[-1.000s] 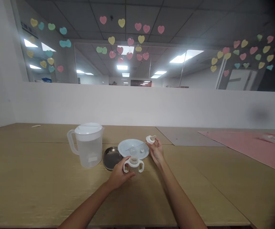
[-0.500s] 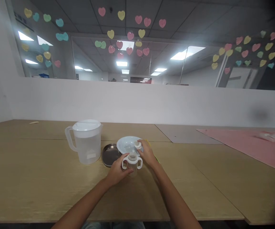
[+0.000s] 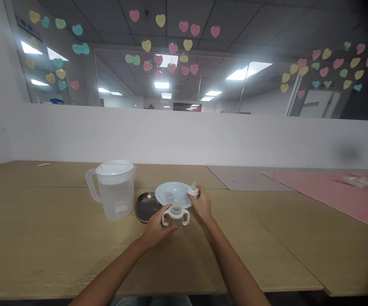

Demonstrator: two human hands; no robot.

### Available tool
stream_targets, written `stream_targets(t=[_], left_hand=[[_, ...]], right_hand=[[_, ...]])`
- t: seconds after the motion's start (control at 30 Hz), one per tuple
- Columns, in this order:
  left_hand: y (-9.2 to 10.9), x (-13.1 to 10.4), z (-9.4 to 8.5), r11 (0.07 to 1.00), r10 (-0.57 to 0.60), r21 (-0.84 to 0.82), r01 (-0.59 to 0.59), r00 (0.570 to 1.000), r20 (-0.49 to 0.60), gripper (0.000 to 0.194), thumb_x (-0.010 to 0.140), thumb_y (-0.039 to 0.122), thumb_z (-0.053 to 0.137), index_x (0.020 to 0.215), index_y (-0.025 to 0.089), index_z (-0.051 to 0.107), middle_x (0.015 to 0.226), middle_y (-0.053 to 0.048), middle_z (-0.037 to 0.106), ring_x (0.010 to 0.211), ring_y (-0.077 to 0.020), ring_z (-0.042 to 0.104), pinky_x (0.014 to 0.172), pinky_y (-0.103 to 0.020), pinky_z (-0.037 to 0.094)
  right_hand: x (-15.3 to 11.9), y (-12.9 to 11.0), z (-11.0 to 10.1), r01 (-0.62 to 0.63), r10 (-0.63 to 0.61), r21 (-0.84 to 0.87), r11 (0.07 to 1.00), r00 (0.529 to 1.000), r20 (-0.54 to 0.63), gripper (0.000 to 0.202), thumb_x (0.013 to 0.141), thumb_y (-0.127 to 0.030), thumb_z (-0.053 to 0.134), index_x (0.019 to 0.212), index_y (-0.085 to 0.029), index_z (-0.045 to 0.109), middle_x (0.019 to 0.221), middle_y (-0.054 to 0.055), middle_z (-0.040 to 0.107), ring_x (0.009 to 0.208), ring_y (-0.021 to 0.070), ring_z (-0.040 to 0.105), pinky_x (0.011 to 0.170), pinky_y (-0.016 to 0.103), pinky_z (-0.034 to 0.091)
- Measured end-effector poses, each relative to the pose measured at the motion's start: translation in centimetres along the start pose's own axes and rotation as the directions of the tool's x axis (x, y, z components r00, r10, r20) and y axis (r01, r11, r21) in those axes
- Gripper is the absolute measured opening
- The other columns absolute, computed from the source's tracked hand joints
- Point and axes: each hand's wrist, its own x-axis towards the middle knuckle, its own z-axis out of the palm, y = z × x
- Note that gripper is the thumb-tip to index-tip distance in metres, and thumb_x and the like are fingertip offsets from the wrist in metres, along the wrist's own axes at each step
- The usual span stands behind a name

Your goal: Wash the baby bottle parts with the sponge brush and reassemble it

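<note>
A small clear bottle (image 3: 176, 216) with two white handles stands upright, its mouth uncovered. My left hand (image 3: 157, 227) is wrapped round its left side and handle. To the right, my right hand (image 3: 203, 205) pinches a white cap with a nipple (image 3: 193, 191), the nipple pointing up, over the right rim of a white bowl (image 3: 163, 189). Inside the bowl lies a small clear item (image 3: 170, 196), too small to name. A dark metal dish (image 3: 146, 207) sits left of the bowl, behind my left hand.
A large lidded pitcher (image 3: 116, 191) stands left of the metal dish. A pink cloth (image 3: 340, 193) and a grey sheet (image 3: 250, 178) lie on the right of the table (image 3: 59, 242). A white wall (image 3: 171, 136) rises behind it.
My right hand has moved slightly right with the white cap, which now has its nipple pointing up in plain view. My left hand keeps its hold on the bottle.
</note>
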Motion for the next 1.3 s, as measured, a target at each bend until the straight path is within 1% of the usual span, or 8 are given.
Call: stream_targets(t=[0.13, 0.33, 0.47, 0.6, 0.77, 0.93, 1.1, 1.3], left_hand=[[0.2, 0.0, 0.0, 1.000, 0.006, -0.008, -0.006, 1.000, 0.005, 0.069, 0.070, 0.039, 0.069, 0.131, 0.018, 0.042, 0.114, -0.008, 0.062, 0.094, -0.0205, 0.058, 0.082, -0.031, 0.047], [0.6, -0.1, -0.1, 1.000, -0.007, -0.020, 0.007, 1.000, 0.008, 0.068, 0.071, 0.039, 0.068, 0.130, 0.017, 0.042, 0.107, -0.008, 0.064, 0.083, -0.0185, 0.060, 0.074, -0.028, 0.048], [0.4, -0.1, 0.0, 1.000, 0.001, -0.011, -0.001, 1.000, 0.005, 0.069, 0.071, 0.041, 0.068, 0.130, 0.017, 0.042, 0.107, -0.008, 0.064, 0.083, -0.0184, 0.060, 0.073, -0.028, 0.048], [0.3, 0.0, -0.1, 1.000, 0.012, 0.000, -0.012, 1.000, -0.002, 0.069, 0.070, 0.041, 0.069, 0.130, 0.019, 0.043, 0.112, -0.008, 0.063, 0.091, -0.0203, 0.060, 0.079, -0.030, 0.048], [0.3, -0.1, -0.1, 1.000, 0.009, 0.002, -0.009, 1.000, 0.009, 0.070, 0.071, 0.042, 0.067, 0.131, 0.018, 0.041, 0.108, -0.007, 0.064, 0.087, -0.0194, 0.060, 0.077, -0.030, 0.048], [0.5, -0.1, -0.1, 1.000, -0.002, -0.003, 0.002, 1.000, 0.007, 0.069, 0.071, 0.041, 0.067, 0.131, 0.018, 0.042, 0.113, -0.008, 0.063, 0.090, -0.0204, 0.060, 0.075, -0.029, 0.049], [0.6, -0.2, -0.1, 1.000, -0.004, -0.010, 0.004, 1.000, 0.018, 0.069, 0.071, 0.041, 0.067, 0.131, 0.018, 0.041, 0.112, -0.008, 0.062, 0.083, -0.0183, 0.060, 0.072, -0.028, 0.049], [0.6, -0.2, -0.1, 1.000, -0.003, -0.030, 0.003, 1.000, 0.026, 0.067, 0.072, 0.039, 0.067, 0.130, 0.018, 0.041, 0.112, -0.008, 0.062, 0.081, -0.0170, 0.060, 0.069, -0.027, 0.049]], right_hand=[[0.1, -0.5, -0.3, -0.045, 0.045, 0.058, 0.997, 0.999, 0.003, 0.047, 0.072, -0.039, 0.056, 0.114, -0.019, 0.050, 0.093, 0.005, 0.066, 0.063, 0.0161, 0.058, 0.066, 0.029, 0.046], [-0.5, -1.0, -0.4, 0.095, -0.094, -0.001, 0.995, 0.989, 0.117, 0.047, 0.084, -0.041, 0.045, 0.124, -0.016, 0.043, 0.094, 0.007, 0.066, 0.066, 0.0177, 0.059, 0.073, 0.033, 0.046], [-0.8, -1.1, -0.4, 0.241, -0.224, -0.049, 0.969, 0.949, 0.224, 0.046, 0.089, -0.043, 0.039, 0.125, -0.015, 0.042, 0.106, 0.011, 0.062, 0.087, 0.0217, 0.059, 0.085, 0.037, 0.043], [-1.0, -1.3, -0.3, 0.330, -0.308, -0.040, 0.943, 0.914, 0.265, 0.047, 0.090, -0.045, 0.038, 0.128, -0.017, 0.041, 0.119, 0.011, 0.056, 0.109, 0.0234, 0.051, 0.093, 0.039, 0.040], [-1.1, -1.4, -0.3, 0.359, -0.359, 0.033, 0.933, 0.921, 0.152, 0.044, 0.089, -0.042, 0.041, 0.127, -0.018, 0.042, 0.117, 0.011, 0.058, 0.106, 0.0237, 0.053, 0.094, 0.042, 0.039], [-1.2, -1.0, -0.3, 0.208, -0.228, 0.167, 0.964, 0.968, 0.108, 0.044, 0.089, -0.040, 0.040, 0.128, -0.018, 0.039, 0.105, 0.008, 0.061, 0.081, 0.0184, 0.060, 0.082, 0.035, 0.047], [-1.3, -0.7, 0.1, 0.197, -0.219, 0.141, 0.970, 0.963, 0.155, 0.041, 0.085, -0.039, 0.046, 0.120, -0.017, 0.044, 0.105, 0.008, 0.060, 0.093, 0.0206, 0.058, 0.085, 0.037, 0.046], [-0.8, -1.2, 0.4, 0.167, -0.168, 0.168, 0.971, 0.986, -0.008, 0.042, 0.072, -0.034, 0.059, 0.108, -0.017, 0.047, 0.101, 0.009, 0.059, 0.092, 0.0216, 0.057, 0.085, 0.038, 0.046]])
